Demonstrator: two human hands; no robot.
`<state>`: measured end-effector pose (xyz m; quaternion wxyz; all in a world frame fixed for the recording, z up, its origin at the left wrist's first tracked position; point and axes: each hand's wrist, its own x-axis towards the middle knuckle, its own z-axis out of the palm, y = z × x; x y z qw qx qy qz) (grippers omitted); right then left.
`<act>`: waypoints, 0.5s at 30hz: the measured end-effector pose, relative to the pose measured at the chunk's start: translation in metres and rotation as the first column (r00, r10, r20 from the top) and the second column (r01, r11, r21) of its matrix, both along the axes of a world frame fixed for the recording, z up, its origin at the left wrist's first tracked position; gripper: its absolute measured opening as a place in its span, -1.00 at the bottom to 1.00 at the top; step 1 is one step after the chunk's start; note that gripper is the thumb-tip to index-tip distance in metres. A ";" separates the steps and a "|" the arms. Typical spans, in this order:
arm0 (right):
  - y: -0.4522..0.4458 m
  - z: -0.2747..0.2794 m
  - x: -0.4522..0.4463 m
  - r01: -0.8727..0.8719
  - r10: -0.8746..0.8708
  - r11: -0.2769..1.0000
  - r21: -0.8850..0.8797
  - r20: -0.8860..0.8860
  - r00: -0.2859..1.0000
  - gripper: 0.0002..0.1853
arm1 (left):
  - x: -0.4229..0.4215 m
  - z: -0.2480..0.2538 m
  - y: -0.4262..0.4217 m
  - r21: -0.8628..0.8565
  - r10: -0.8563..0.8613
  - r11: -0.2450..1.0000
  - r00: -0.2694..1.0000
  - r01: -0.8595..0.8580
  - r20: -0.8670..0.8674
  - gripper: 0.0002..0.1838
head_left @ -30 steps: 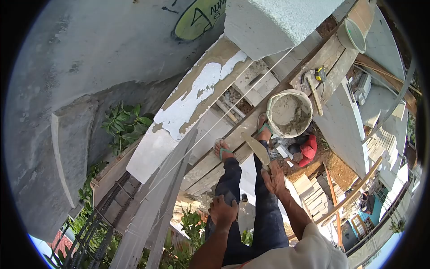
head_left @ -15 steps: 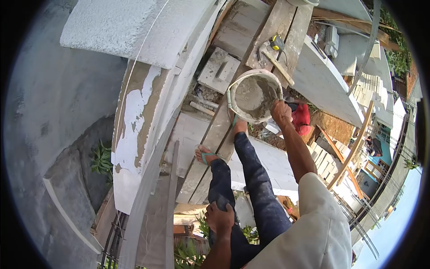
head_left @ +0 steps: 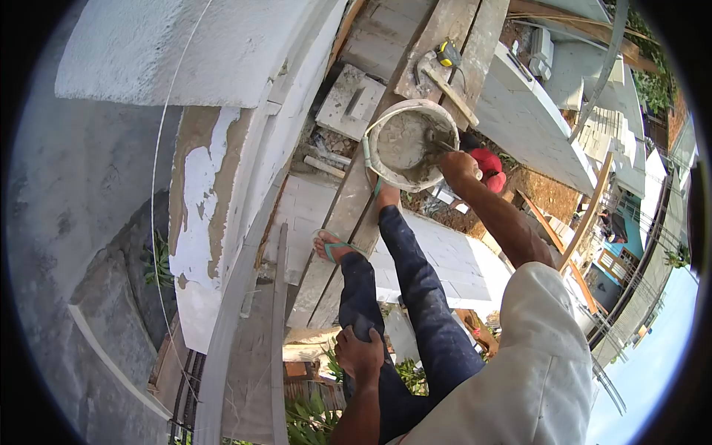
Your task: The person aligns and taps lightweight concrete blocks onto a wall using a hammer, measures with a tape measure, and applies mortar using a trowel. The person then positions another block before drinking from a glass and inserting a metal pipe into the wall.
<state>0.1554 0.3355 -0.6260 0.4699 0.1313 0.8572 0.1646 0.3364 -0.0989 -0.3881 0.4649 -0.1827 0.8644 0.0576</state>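
While in mortar (head_left: 403,139), trowel (head_left: 442,141) within fingers (head_left: 449,162)

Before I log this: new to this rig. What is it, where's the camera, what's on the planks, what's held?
No machine: a person's two bare hands. Every picture comes from one head-worn camera looking forward and down, so their own legs show. On the planks lie a tape measure and a wooden-handled tool; a bucket of grey mix appears to stand there too. The right hand, at the bucket's rim, has its grip closed on what looks like a trowel, mostly hidden. The left hand rests on the left leg, apparently empty.
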 end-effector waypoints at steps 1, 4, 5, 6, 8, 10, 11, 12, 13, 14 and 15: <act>-0.004 0.002 0.000 -0.004 0.004 1.000 -0.002 0.001 1.000 -0.80 | 0.000 0.000 0.000 -0.009 0.007 1.000 1.000 -0.007 0.020 -0.32; -0.011 0.008 0.011 -0.144 0.150 0.984 -0.102 0.052 0.987 -0.84 | 0.003 -0.001 -0.002 0.007 0.025 1.000 0.999 -0.025 0.020 -0.32; -0.010 0.009 0.013 -0.159 0.166 0.974 -0.161 0.028 0.986 -0.84 | 0.003 -0.001 -0.001 0.006 0.030 1.000 0.999 -0.030 0.022 -0.32; -0.008 0.009 0.015 -0.175 0.180 0.959 -0.221 0.003 0.984 -0.84 | 0.003 -0.001 -0.001 -0.006 0.024 1.000 0.999 -0.024 0.025 -0.32; -0.002 0.008 0.020 -0.204 0.211 0.945 -0.256 -0.003 0.978 -0.84 | 0.003 -0.001 0.000 -0.022 0.024 0.999 0.999 -0.024 0.031 -0.32; -0.007 0.013 0.016 -0.232 0.239 0.928 -0.292 -0.012 0.971 -0.83 | 0.001 0.001 0.001 -0.026 0.018 1.000 1.000 -0.018 0.022 -0.33; -0.010 0.016 0.014 -0.228 0.250 0.919 -0.323 0.028 0.968 -0.83 | -0.001 0.001 0.001 -0.027 0.021 0.999 1.000 -0.021 0.022 -0.33; -0.012 0.018 0.011 -0.221 0.261 0.909 -0.353 0.068 0.963 -0.82 | -0.003 0.001 0.000 -0.023 0.022 1.000 0.999 -0.021 0.025 -0.33; -0.008 0.003 0.022 -0.223 0.263 0.908 -0.354 0.069 0.962 -0.82 | -0.003 0.002 0.001 -0.017 0.022 1.000 0.999 -0.022 0.028 -0.33; -0.006 -0.013 0.032 -0.274 0.286 0.884 -0.378 -0.025 0.958 -0.79 | -0.003 0.002 0.002 -0.019 0.025 1.000 0.999 -0.024 0.029 -0.33; -0.002 -0.028 0.041 -0.326 0.303 0.856 -0.401 -0.120 0.945 -0.75 | -0.002 0.001 0.002 -0.023 0.021 1.000 0.999 -0.020 0.033 -0.33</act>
